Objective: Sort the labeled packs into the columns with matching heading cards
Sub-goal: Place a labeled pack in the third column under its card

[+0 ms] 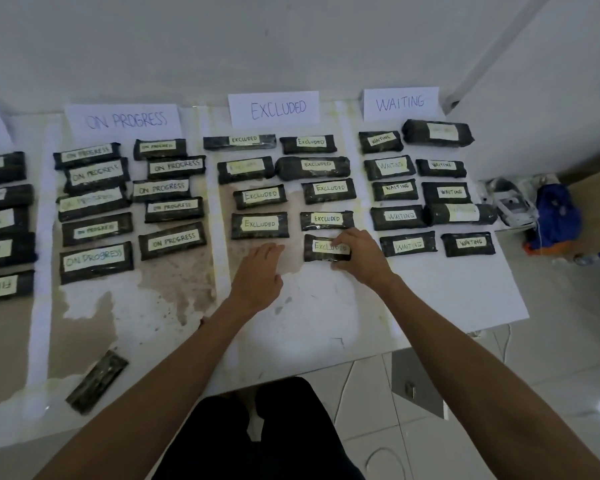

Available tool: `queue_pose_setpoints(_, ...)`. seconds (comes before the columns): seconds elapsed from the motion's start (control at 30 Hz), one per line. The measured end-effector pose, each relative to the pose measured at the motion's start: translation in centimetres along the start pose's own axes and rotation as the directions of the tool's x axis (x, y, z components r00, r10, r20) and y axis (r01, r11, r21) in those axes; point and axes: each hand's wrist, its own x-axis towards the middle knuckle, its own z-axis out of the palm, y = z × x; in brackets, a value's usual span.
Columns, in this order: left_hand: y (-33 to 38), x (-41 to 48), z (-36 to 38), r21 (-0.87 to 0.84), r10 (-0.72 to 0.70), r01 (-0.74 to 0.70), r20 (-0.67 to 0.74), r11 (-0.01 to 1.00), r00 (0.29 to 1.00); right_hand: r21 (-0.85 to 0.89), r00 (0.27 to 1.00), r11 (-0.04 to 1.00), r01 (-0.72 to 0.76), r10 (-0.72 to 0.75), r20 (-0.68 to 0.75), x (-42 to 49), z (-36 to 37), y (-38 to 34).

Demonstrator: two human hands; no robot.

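Since its label reads EXCLUDED, the pack point(315, 253) is pinched at its right end by the right hand point(358, 257) and set nearest in the column under the EXCLUDED card point(273, 109), likely for alignment. The left hand point(257, 271) is held alongside, fingers together, empty.

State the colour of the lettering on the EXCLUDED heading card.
Blue, on the white EXCLUDED heading card; the head view shows it.
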Motion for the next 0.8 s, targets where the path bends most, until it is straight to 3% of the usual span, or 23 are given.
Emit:
queue_pose_setpoints(0.17, 0.2, 0.7, 0.8, 0.062, -0.006, 0.008, -0.040, 0.998, 0.999, -0.007, 0.992, 0.992, 0.124, -0.124, -0.020, 0.5, 0.4, 1.4)
queue_pose_setpoints(0.47, -0.7, -2.7, -1.8, -0.064, -0.038, 0.032, -0.096, 0.997, 0.995, -0.047, 0.963, 0.970, 0.239, -0.243, -0.113, -2.3, 1.0, -2.5)
queue_pose_setpoints(0.8, -5.5, -13.6, -3.5, -0.175, -0.314, 0.291, -0.121, 0.941, 0.942, 0.042, 0.946, 0.946, 0.322, -0.324, 0.027, -6.8, 7.3, -11.0)
